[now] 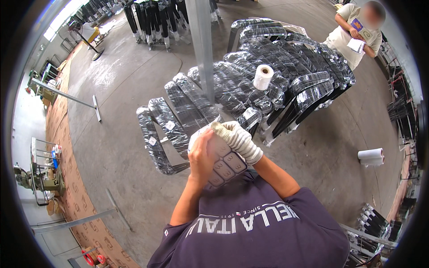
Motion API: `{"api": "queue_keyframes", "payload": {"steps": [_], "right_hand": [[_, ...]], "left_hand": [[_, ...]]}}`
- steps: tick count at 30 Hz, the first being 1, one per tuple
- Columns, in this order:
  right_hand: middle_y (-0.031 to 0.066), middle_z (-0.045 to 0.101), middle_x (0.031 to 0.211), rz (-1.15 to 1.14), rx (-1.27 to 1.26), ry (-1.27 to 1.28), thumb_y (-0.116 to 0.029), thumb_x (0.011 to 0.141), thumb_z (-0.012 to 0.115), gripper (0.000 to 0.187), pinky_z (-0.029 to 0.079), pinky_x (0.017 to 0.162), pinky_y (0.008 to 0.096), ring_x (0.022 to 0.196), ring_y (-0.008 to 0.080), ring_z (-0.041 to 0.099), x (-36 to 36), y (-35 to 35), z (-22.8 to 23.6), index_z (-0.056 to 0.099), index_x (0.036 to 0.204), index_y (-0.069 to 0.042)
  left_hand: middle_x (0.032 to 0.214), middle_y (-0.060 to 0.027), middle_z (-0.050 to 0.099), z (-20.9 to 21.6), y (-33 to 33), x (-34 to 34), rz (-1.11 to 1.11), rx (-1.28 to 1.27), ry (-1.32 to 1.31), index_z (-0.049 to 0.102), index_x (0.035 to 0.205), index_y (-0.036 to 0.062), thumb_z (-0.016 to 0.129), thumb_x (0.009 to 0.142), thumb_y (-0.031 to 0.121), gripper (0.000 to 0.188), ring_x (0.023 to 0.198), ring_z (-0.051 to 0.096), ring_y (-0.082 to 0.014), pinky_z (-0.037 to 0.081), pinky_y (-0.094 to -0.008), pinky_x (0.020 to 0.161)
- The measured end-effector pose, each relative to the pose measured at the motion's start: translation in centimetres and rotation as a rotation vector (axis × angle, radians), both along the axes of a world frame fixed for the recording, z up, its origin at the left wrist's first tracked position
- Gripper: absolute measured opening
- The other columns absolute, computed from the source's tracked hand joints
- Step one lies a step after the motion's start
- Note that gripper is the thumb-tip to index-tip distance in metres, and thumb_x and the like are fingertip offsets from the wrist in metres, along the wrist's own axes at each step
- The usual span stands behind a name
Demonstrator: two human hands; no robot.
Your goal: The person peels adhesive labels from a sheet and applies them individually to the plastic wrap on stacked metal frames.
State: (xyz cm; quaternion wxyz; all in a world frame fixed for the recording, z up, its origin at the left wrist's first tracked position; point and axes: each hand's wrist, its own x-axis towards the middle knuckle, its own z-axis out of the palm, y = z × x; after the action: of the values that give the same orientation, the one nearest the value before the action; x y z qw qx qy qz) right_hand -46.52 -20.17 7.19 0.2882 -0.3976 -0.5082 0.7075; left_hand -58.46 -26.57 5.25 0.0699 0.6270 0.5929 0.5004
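A sheet of square labels, pale with dark rounded borders, is held up in front of my chest. My left hand is bare and grips the sheet along its left side, fingers pointing up. My right hand wears a white knitted glove and pinches the sheet's top edge near the left fingertips. Whether a single label is between those fingers is hidden. Just beyond lie black frames in clear plastic wrap, and small white labels are stuck on the nearest ones.
A roll of clear film stands on the wrapped pile. A metal post rises beside it. Another person stands at the far right, holding something white. White rolls lie on the floor at right; black frames stand at the back.
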Motion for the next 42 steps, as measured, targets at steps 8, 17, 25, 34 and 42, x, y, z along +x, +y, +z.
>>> {"api": "queue_keyframes", "payload": {"steps": [8,17,25,34,42], "right_hand": [[-0.0010,0.060,0.067,-0.213,-0.045,0.107,-0.023,0.084,0.056,0.023,0.040,0.053,0.0198,0.060,0.0029,0.049,-0.2,-0.3,0.8,0.065,0.077,-0.002],[0.0020,0.057,0.067,-0.124,0.006,-0.089,-0.034,0.080,0.059,0.032,0.042,0.058,0.0243,0.064,0.0072,0.051,0.2,1.8,-2.8,0.061,0.079,-0.003],[0.0015,0.058,0.073,0.189,-0.156,-0.100,-0.041,0.079,0.060,0.038,0.043,0.064,0.0237,0.069,0.0070,0.052,2.0,2.7,-1.4,0.061,0.084,-0.004],[-0.0001,0.060,0.072,0.082,0.047,-0.073,-0.024,0.082,0.059,0.024,0.043,0.059,0.0229,0.065,0.0052,0.051,2.7,1.8,-1.4,0.062,0.092,-0.002],[-0.0035,0.057,0.068,0.142,0.012,0.010,-0.024,0.083,0.059,0.022,0.039,0.057,0.0194,0.063,0.0021,0.047,2.3,2.0,-1.9,0.063,0.086,-0.002]], "left_hand": [[0.096,-0.0154,0.061,1.1,-0.1,0.7,-0.046,0.019,0.084,0.057,0.095,-0.0024,0.059,0.075,-0.003,0.020,0.093,0.059,-0.0283,0.043,-0.0368,0.087],[0.093,-0.0136,0.061,1.4,0.7,1.3,-0.007,0.022,0.080,0.057,0.088,-0.0013,0.059,0.074,-0.004,0.015,0.087,0.059,-0.0280,0.045,-0.0348,0.079],[0.075,-0.0106,0.053,2.2,2.5,0.7,0.083,-0.052,0.042,0.052,0.077,-0.0003,0.060,0.074,-0.001,0.009,0.067,0.053,-0.0238,0.043,-0.0313,0.061],[0.075,-0.0054,0.052,2.2,3.0,0.4,-0.014,-0.198,-0.207,0.056,0.088,-0.0002,0.062,0.074,0.000,0.014,0.065,0.050,-0.0122,0.043,-0.0244,0.060],[0.077,-0.0046,0.055,1.4,3.3,-0.9,-0.146,-0.285,-0.465,0.060,0.080,-0.0021,0.059,0.076,0.000,0.005,0.070,0.054,-0.0102,0.043,-0.0209,0.063]]}}
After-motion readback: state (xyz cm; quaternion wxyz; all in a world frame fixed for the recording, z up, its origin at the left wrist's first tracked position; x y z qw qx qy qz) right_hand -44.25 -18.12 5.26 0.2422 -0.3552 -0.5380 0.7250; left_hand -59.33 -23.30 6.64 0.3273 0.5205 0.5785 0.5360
